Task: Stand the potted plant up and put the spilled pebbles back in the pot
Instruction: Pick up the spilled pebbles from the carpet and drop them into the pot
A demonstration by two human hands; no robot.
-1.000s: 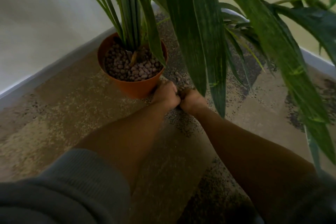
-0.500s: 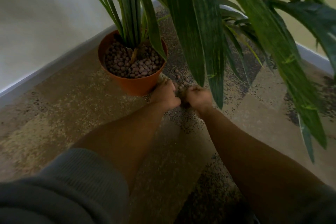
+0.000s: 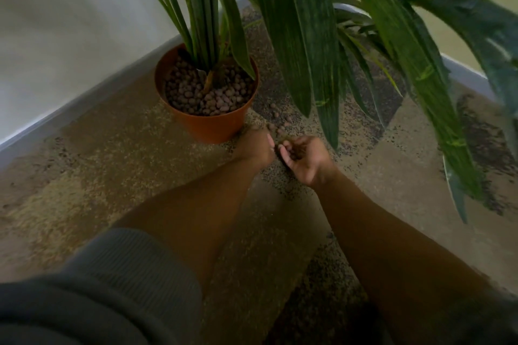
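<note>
The orange pot (image 3: 213, 127) stands upright on the carpet, filled with brown pebbles (image 3: 208, 95) around the plant's green stems (image 3: 204, 22). A few spilled pebbles (image 3: 280, 127) lie on the carpet just right of the pot. My left hand (image 3: 256, 145) rests knuckles-up by the pot's lower right side, fingers curled; what it holds is hidden. My right hand (image 3: 304, 158) is turned palm-up and cupped close beside it, with some pebbles in the palm.
Long green leaves (image 3: 305, 36) hang over the spilled pebbles and the right side. A white wall (image 3: 70, 22) with a grey skirting board (image 3: 84, 101) runs behind the pot. The patterned beige and dark carpet (image 3: 112, 162) spreads around. My grey sleeve (image 3: 98, 288) fills the lower left.
My right hand has turned from knuckles-up to palm-up and cupped. Both hands have drawn slightly back toward me, uncovering a few pebbles on the carpet.
</note>
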